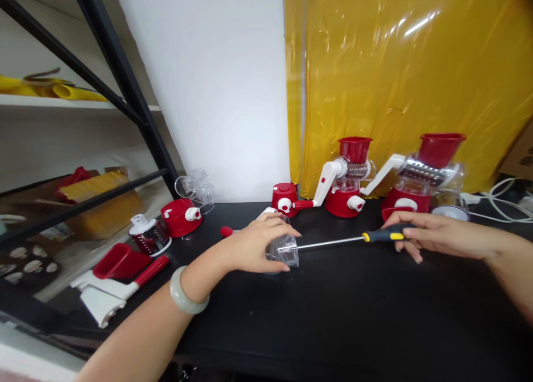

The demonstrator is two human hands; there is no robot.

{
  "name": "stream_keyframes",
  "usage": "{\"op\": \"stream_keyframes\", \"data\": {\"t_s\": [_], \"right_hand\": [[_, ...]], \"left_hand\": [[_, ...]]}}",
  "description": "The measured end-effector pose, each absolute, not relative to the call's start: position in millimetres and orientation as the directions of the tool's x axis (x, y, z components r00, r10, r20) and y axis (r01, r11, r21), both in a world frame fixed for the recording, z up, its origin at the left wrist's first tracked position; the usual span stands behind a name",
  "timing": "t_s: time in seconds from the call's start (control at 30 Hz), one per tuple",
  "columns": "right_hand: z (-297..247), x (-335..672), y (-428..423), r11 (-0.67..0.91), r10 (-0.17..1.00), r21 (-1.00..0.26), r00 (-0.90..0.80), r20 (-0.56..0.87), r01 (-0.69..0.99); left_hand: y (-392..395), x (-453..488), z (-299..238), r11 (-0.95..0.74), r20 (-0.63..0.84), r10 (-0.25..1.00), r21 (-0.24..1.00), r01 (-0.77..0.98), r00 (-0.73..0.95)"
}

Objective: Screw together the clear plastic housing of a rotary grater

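My left hand (pixel 258 242) wraps over a clear plastic housing (pixel 291 255) and presses it on its side against the black table. A long-shafted screwdriver (pixel 383 236) with a dark blue and yellow handle lies level in my right hand (pixel 420 235), its fingers closed around the handle's end. The metal shaft points left, and its tip enters or meets the open end of the housing. Whatever the tip touches inside is too small to tell. Beyond my left hand, a white crank handle with a red grip (pixel 226 231) is partly hidden.
Two assembled rotary graters (pixel 346 176) (pixel 410 176) stand at the back right. A red base (pixel 285 199) is behind my hands. At left lie another red base (pixel 182 217), a grater drum (pixel 150 235), a red hopper (pixel 120 261) and a white crank (pixel 102 301). A black shelf frame (pixel 125 85) rises left.
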State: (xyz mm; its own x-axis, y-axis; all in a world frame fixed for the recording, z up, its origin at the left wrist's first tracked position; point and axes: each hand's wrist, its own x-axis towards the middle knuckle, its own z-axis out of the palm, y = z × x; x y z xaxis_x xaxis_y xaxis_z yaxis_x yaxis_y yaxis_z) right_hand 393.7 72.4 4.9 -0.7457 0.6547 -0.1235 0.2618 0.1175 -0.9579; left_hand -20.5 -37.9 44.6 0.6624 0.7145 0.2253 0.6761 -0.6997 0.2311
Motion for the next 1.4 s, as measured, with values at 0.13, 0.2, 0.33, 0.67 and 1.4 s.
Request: {"op": "stream_keyframes", "data": {"t_s": [0.13, 0.2, 0.33, 0.67, 1.4], "right_hand": [[3.0, 389.8, 68.0, 0.049, 0.673, -0.965, -0.723, -0.158, 0.256], [5.9, 386.0, 64.1, 0.067, 0.703, -0.954, -0.692, -0.164, 0.294], [14.9, 376.9, 58.3, 0.182, 0.74, -0.906, -0.66, -0.131, 0.383], [20.6, 375.8, 65.4, 0.406, 0.77, -0.774, -0.637, 0.004, 0.485], [23.1, 355.9, 49.9, 0.454, 0.847, -0.693, -0.512, 0.141, 0.56]], "left_hand": [[-37.8, -20.4, 44.3, -0.691, 0.218, 0.723, 0.221, 0.689, 0.655], [-38.0, -19.8, 43.5, -0.685, 0.212, 0.729, 0.221, 0.695, 0.651], [-40.1, -20.2, 45.1, -0.672, 0.202, 0.741, 0.233, 0.703, 0.641], [-38.7, -49.9, 58.3, -0.498, -0.015, 0.856, 0.241, 0.833, 0.516], [-34.1, -53.5, 28.6, -0.212, 0.617, 0.623, -0.459, 0.863, 0.481]]}}
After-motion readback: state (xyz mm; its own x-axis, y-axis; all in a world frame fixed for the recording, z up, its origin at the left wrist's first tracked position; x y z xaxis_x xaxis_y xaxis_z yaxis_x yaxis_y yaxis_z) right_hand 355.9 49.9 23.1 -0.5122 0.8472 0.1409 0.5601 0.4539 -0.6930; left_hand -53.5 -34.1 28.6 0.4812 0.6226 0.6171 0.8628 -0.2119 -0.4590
